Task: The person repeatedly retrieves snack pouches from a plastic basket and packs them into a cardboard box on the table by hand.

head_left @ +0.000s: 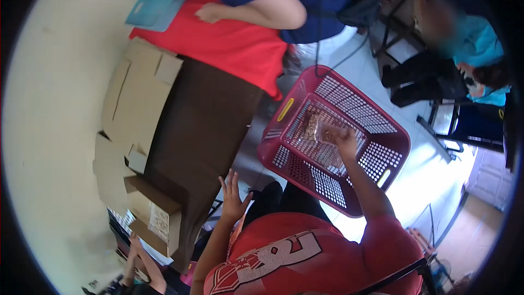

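The packet [326, 134], clear and with tan contents, sits at the fingertips of the right hand [345, 141], and from my end I see that hand closed around its near edge, so the packet reaches out beyond the fingers toward the middle of the basket [404, 147]. Below it, inside the basket, I make out more packets [311, 124], though I cannot count them. The left hand [233, 205] is released, its fingers spread, well apart from the packet and beside the edge of the brown table [202, 109]. On that table I see an open box [173, 229] with another packet [159, 222] in it, and a larger piece of cardboard [139, 93] beyond. Farther along, a co-worker's hand [208, 13] rests on the red cloth [218, 38], near a blue folder [155, 8].
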### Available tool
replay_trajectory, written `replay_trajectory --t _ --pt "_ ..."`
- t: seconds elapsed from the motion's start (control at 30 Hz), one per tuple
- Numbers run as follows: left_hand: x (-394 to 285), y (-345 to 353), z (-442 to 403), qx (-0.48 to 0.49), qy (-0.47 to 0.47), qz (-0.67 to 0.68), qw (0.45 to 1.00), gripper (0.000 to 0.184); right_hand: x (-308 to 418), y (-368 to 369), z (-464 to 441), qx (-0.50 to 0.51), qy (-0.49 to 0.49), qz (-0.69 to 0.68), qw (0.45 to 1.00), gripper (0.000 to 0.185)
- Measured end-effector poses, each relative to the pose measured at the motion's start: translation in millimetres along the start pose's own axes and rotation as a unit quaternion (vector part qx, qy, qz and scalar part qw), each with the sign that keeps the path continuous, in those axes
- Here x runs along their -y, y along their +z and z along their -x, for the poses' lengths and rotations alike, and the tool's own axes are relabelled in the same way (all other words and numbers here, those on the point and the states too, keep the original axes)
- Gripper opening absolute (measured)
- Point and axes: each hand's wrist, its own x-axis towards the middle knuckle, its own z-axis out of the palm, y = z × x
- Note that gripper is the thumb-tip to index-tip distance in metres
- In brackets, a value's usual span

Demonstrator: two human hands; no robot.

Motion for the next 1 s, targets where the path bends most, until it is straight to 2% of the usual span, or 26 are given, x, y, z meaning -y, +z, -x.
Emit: replay_trajectory --t 0.03,0.07,0.1,0.13,0.2,0.23,0.3,0.33,0.37,0.43,0.47,0.53,0.57,0.6,0.67,0.7,0.77,0.8,0.87,0.9,0.97,1.0 --pt "-10 -7 -5 -0.006 -0.023 0.080 0.996 0.077 11 -3 3 -0.057 -0.035 -0.058 0.996 0.057" --pt "-15 -10 -10 -0.015 -0.041 0.159 0.986 0.074 25 2 6 -0.075 -0.003 -0.261 0.963 0.052" --pt "5 -14 5 -0.060 -0.013 0.196 0.979 0.074 66 -5 36 -0.111 -0.016 -0.432 0.895 0.047" --pt "10 -22 18 -0.043 -0.025 0.245 0.968 0.073 69 6 50 -0.039 -0.009 -0.492 0.870 0.055" --pt "22 -63 53 -0.004 -0.079 0.346 0.935 0.068 85 46 107 0.102 -0.009 -0.514 0.852 0.051" --pt "24 -70 61 -0.024 -0.075 0.349 0.934 0.068 128 54 143 0.153 -0.010 -0.533 0.832 0.044" --pt "34 -85 81 -0.035 -0.086 0.548 0.831 0.066 189 85 210 0.298 -0.003 -0.563 0.771 0.031" --pt "41 -93 92 -0.066 -0.066 0.554 0.828 0.063 204 104 236 0.389 0.008 -0.565 0.727 0.026" --pt "50 -102 106 -0.086 -0.065 0.555 0.825 0.063 230 123 270 0.422 0.014 -0.542 0.726 0.028" --pt "68 -123 139 -0.192 -0.050 0.641 0.742 0.061 267 159 331 0.473 0.018 -0.503 0.723 0.031" --pt "76 -133 155 -0.259 -0.033 0.651 0.713 0.051 276 180 356 0.525 -0.045 -0.425 0.736 0.031" --pt "103 -153 192 -0.302 -0.058 0.656 0.689 0.047 284 219 392 0.599 -0.164 -0.252 0.742 0.034" --pt "115 -161 210 -0.318 -0.081 0.664 0.672 0.044 289 237 408 0.614 -0.167 -0.235 0.734 0.034" --pt "126 -172 230 -0.327 -0.104 0.649 0.679 0.039 295 254 427 0.622 -0.218 -0.186 0.728 0.040" --pt "148 -183 260 -0.338 -0.120 0.667 0.653 0.038 309 281 454 0.627 -0.318 -0.096 0.705 0.052" --pt "157 -186 274 -0.330 -0.125 0.688 0.634 0.038 313 293 467 0.637 -0.317 -0.088 0.698 0.052" --pt "173 -185 286 -0.367 -0.099 0.669 0.638 0.039 320 315 487 0.607 -0.246 -0.168 0.737 0.051" --pt "176 -190 294 -0.376 -0.090 0.650 0.655 0.042 325 323 497 0.612 -0.241 -0.164 0.735 0.051" --pt "175 -200 298 -0.402 -0.088 0.609 0.678 0.055 336 338 509 0.536 -0.379 -0.088 0.749 0.047" --pt "180 -196 298 -0.404 -0.091 0.613 0.673 0.055 336 344 511 0.490 -0.444 -0.047 0.749 0.047" --pt "188 -192 296 -0.437 -0.154 0.577 0.672 0.057 344 350 520 0.475 -0.445 -0.056 0.757 0.049" --pt "188 -192 288 -0.496 -0.122 0.597 0.619 0.050 353 348 523 0.488 -0.422 -0.021 0.764 0.048"
